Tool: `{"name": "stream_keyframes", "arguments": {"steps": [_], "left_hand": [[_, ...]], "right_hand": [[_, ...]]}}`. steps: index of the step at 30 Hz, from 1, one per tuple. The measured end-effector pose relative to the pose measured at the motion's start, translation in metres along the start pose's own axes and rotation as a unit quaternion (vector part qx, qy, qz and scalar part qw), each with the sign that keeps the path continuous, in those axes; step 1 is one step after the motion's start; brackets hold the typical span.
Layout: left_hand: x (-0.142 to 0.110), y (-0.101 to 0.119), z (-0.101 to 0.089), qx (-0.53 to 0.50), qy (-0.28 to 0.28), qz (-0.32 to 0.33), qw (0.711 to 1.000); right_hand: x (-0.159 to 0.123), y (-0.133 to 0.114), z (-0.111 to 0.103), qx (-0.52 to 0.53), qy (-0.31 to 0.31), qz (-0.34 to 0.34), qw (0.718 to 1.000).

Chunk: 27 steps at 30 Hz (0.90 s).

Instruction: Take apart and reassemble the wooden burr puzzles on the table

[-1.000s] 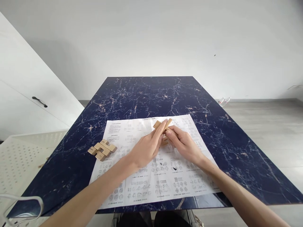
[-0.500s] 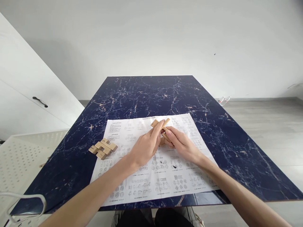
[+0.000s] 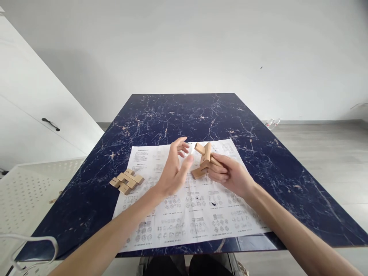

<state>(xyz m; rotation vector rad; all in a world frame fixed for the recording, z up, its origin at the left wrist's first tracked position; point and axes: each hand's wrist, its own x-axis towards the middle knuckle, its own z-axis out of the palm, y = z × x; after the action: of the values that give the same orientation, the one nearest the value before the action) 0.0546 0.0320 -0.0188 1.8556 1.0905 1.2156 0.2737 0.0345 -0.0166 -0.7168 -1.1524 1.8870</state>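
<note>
My right hand (image 3: 225,168) grips joined wooden puzzle pieces (image 3: 205,154), held over the printed sheet. One bar crosses another there, and part of them is hidden by my fingers. My left hand (image 3: 175,165) is apart from them on the left, its fingers spread and nothing in it. Below the held pieces a single wooden piece (image 3: 198,173) shows, partly covered; whether it touches them I cannot tell. Interlocked notched wooden blocks (image 3: 127,181) lie at the left edge of the white instruction sheet (image 3: 178,230), which carries rows of small diagrams.
The dark blue marbled table (image 3: 184,115) reaches toward a pale wall. At left are a white perforated surface (image 3: 31,188), a white cable (image 3: 43,239) and a cabinet with a black handle (image 3: 50,124). A clear item with red marks (image 3: 272,123) sits beyond the table's right edge.
My left hand has let go of the wooden pieces and moved left, its fingers opening. My right hand has turned the pieces and shifted slightly right. The blocks at left stay put.
</note>
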Motion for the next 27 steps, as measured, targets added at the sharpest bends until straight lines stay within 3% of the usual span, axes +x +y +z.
{"name": "stream_keyframes", "arguments": {"steps": [5, 9, 13, 17, 19, 21, 23, 27], "left_hand": [[0.004, 0.003, -0.004, -0.004, -0.119, 0.063, 0.991], [0.003, 0.007, 0.001, -0.032, -0.117, 0.075, 0.99], [0.003, 0.009, 0.005, -0.131, -0.055, -0.046, 0.989], [0.007, 0.003, 0.002, -0.223, 0.043, -0.146, 0.963], [0.009, 0.0, 0.0, -0.277, 0.051, -0.173, 0.944], [0.012, -0.001, -0.002, -0.33, 0.045, -0.189, 0.924], [0.014, -0.001, -0.003, -0.373, 0.037, -0.204, 0.905], [0.016, 0.0, -0.005, -0.42, 0.019, -0.226, 0.879]], "right_hand": [[0.0, 0.006, 0.002, 0.034, -0.106, 0.071, 0.991], [-0.001, 0.007, 0.004, 0.029, -0.153, 0.106, 0.982], [-0.002, 0.001, 0.007, -0.004, -0.112, 0.089, 0.99], [-0.003, -0.001, 0.008, -0.111, 0.034, -0.018, 0.993], [-0.003, 0.001, 0.007, -0.243, 0.118, -0.084, 0.959], [-0.003, 0.006, 0.004, -0.381, 0.158, -0.136, 0.901], [-0.002, 0.013, 0.0, -0.476, 0.142, -0.173, 0.85], [-0.001, 0.023, -0.008, -0.59, 0.08, -0.206, 0.777]]}}
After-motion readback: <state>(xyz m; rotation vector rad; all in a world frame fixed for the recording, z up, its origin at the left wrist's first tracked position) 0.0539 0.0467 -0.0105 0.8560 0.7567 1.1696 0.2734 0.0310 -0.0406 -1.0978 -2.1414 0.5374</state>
